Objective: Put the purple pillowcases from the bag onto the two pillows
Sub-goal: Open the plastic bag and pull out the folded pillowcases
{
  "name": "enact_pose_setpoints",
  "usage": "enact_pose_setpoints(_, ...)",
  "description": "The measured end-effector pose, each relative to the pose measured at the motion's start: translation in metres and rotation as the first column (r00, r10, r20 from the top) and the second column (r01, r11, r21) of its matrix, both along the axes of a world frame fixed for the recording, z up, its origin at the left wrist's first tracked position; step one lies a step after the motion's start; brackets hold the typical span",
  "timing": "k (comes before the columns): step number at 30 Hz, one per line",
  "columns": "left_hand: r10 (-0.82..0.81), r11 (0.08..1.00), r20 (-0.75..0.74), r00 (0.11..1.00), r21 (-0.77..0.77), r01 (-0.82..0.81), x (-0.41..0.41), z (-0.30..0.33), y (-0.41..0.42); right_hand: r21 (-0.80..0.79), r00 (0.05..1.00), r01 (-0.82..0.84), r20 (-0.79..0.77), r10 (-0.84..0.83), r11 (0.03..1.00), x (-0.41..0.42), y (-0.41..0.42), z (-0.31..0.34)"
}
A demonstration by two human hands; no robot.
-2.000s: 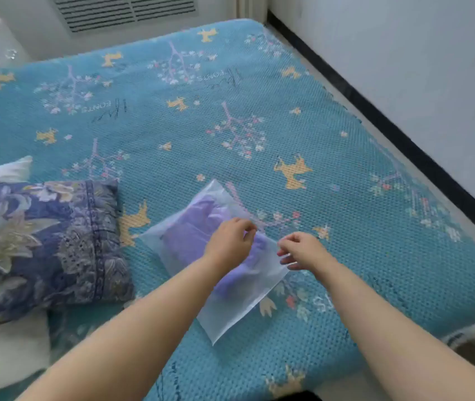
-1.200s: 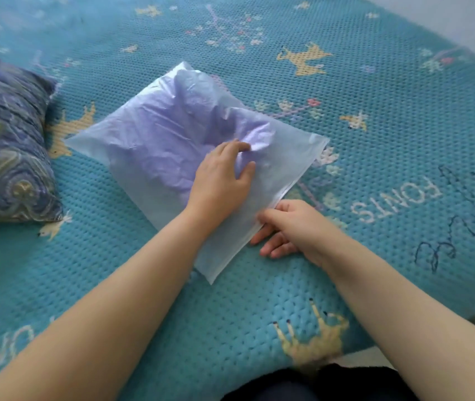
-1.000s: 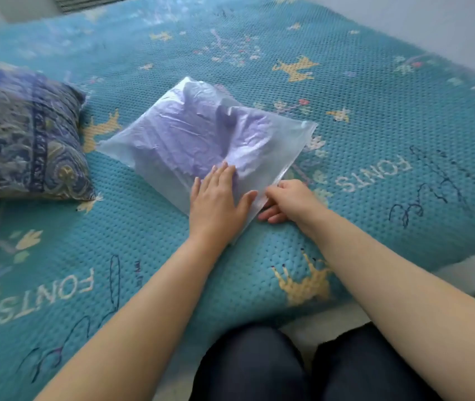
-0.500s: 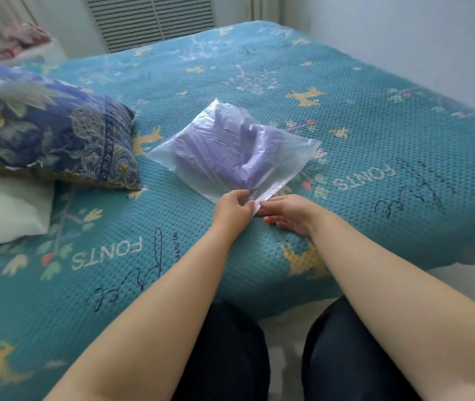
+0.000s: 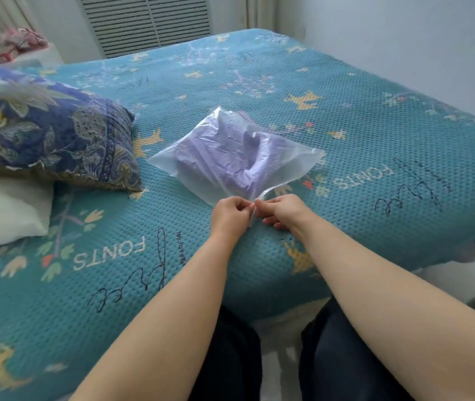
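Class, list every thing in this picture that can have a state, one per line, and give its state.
Clear plastic bag: lying flat on the bed, near corner lifted, not visibly open.
Folded purple pillowcases: inside the bag.
Left hand: pinching the bag's near corner.
Right hand: pinching the same corner.
Blue floral pillow: lying on the bed, in a patterned cover.
Plain white pillow: bare, lying partly under the floral pillow.
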State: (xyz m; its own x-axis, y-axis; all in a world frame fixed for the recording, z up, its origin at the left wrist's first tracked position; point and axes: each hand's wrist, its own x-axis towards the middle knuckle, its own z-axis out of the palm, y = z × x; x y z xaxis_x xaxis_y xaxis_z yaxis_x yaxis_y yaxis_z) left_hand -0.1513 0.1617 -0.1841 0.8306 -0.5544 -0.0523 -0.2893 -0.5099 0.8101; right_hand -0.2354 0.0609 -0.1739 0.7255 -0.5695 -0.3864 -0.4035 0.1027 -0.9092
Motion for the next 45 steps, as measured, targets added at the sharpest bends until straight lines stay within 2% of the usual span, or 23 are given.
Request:
enact_pose_setpoints(5,0.036,0.999,0.035,0.999,-0.02,-0.036,0.0,0.007,0.002,-0.079,0.999,-0.03,0.026,0.032,0.996,0.001,0.002,-0.003)
enact_pose_setpoints(8,0.061,0.998,0.088,0.994,-0.029,-0.058,-0.002,0.009,0.004,-0.055,0.997,-0.074,0.027,0.076,0.996,0.0,0.004,0.0)
enact_pose_setpoints(12,-0.004,0.999,0.106,0.994,0.042,0.0,-0.003,0.012,0.012,-0.063,0.988,-0.156,0.009,0.157,0.986,-0.004,0.006,0.006)
enact_pose_setpoints(16,-0.079,0.997,0.048,0.996,0.016,0.078,0.005,0.018,0.022,-0.074,0.974,-0.226,0.012,0.227,0.971,-0.008,0.006,0.011)
enact_pose_setpoints(20,-0.137,0.991,-0.078,0.987,-0.023,0.136,0.008,0.017,0.03,-0.134,0.964,-0.268,-0.034,0.265,0.954,-0.004,0.011,0.016)
enact_pose_setpoints(26,-0.224,0.975,-0.215,0.951,-0.034,0.222,0.02,0.024,0.033,-0.229,0.967,-0.25,-0.116,0.228,0.941,0.001,0.015,0.017)
enact_pose_setpoints(28,-0.257,0.965,-0.168,0.952,-0.001,0.261,0.022,0.026,0.032,-0.254,0.967,-0.245,-0.138,0.215,0.936,0.002,0.015,0.016)
enact_pose_setpoints(32,-0.301,0.948,0.032,0.953,0.118,0.296,0.022,0.025,0.026,-0.287,0.969,-0.234,-0.148,0.198,0.929,0.001,0.017,0.017)
enact_pose_setpoints(35,-0.297,0.942,0.176,0.939,0.213,0.258,0.017,0.025,0.022,-0.321,0.973,-0.218,-0.149,0.179,0.922,0.0,0.016,0.019)
enact_pose_setpoints(37,-0.281,0.949,0.242,0.929,0.216,0.231,0.012,0.026,0.019,-0.32,0.981,-0.186,-0.116,0.157,0.929,-0.001,0.015,0.02)
enact_pose_setpoints(42,-0.202,0.977,0.291,0.935,0.132,0.17,0.004,0.028,0.011,-0.103,0.999,-0.035,0.023,0.037,0.994,0.001,0.016,0.02)
enact_pose_setpoints(45,-0.152,0.984,0.309,0.939,0.141,0.113,0.003,0.026,0.007,0.024,0.998,-0.003,0.06,0.002,1.0,0.0,0.018,0.019)
